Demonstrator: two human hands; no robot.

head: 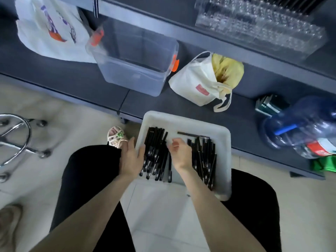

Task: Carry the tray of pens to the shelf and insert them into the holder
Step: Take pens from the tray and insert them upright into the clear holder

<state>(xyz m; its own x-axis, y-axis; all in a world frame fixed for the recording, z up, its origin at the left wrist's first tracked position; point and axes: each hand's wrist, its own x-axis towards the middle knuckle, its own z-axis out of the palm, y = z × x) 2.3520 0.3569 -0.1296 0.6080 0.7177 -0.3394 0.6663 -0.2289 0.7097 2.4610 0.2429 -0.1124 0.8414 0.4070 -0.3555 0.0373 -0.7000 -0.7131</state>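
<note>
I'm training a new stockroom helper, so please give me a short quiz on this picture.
1. True or false: the pens in the tray are black.
2. What stands on the shelf just left of the white bag? A a kettle; B a clear bin; C a laptop.
3. Which hand lies on the left bunch of pens?
Key: 1 true; 2 B; 3 the left hand.

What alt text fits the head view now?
Two bare hands reach into a white tray of black pens: the left hand rests at its left edge, the right hand curls over the middle pens. Beyond, a dark shelf holds a clear bin and a cloth bag.
</note>
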